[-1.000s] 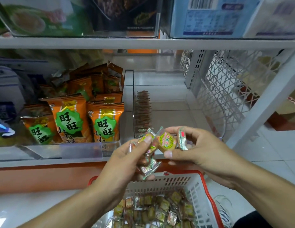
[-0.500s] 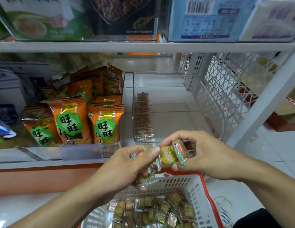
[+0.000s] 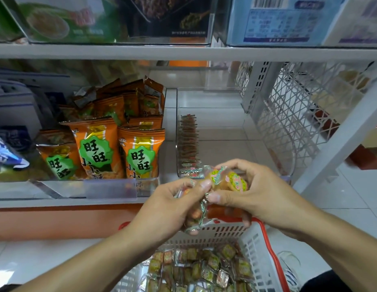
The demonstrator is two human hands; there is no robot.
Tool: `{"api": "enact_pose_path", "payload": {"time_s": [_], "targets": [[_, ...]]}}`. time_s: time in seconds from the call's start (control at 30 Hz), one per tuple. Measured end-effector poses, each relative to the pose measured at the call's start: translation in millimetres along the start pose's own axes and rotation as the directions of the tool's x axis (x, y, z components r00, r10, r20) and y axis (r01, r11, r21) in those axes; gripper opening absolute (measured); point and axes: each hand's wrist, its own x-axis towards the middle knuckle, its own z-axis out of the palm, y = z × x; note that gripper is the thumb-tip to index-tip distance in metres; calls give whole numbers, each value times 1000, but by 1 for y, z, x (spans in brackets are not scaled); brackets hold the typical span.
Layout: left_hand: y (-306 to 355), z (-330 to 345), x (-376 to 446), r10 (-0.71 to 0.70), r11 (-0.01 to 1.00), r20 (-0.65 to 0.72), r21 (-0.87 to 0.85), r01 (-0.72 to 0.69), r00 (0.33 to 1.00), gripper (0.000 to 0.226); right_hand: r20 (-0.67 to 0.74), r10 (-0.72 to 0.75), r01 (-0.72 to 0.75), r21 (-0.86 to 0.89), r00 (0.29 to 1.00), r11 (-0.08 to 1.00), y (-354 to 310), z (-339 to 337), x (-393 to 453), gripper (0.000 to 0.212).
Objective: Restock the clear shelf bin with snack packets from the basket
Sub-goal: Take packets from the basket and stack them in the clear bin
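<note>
Head view: above the basket (image 3: 255, 247), left hand (image 3: 173, 209) clutches several snack packets (image 3: 196, 213); right hand (image 3: 253, 190) pinches perhaps two packets (image 3: 227, 180) before the clear bin (image 3: 244, 127).

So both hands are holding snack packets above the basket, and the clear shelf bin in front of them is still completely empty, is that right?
Not quite: the head view shows the clear shelf bin already holds a row of packets along its left wall. Both the left hand and right hand hold snack packets above the basket.

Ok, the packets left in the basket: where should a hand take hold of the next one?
From above, through the basket's open top. The packets lie loose and mostly flat in a heap, so pinch one by its crimped foil edge, or across its flat faces where it stands proud.
</note>
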Motion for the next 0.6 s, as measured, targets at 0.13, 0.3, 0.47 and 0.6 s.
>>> {"api": "enact_pose_path", "payload": {"time_s": [0.13, 0.3, 0.47, 0.6], "targets": [[1, -1, 2, -34, 998, -28, -54, 32, 999, 62, 135, 97, -114, 129, 986, 985, -1, -6, -1, 53], [1, -1, 2, 21, 999, -93, -46, -26, 995, 57, 120, 88, -109, 184, 989, 977, -2, -3, -1, 42], [5, 0, -5, 126, 990, -119, 73, -118, 985, 69, -13, 41, -39, 99, 999, 994, -2, 2, 1, 33], [9, 1, -7, 91, 996, -135, -3, -92, 987, 58, -58, 17, -16, 19, 998, 1000, 1, 3, -1, 31]]}}
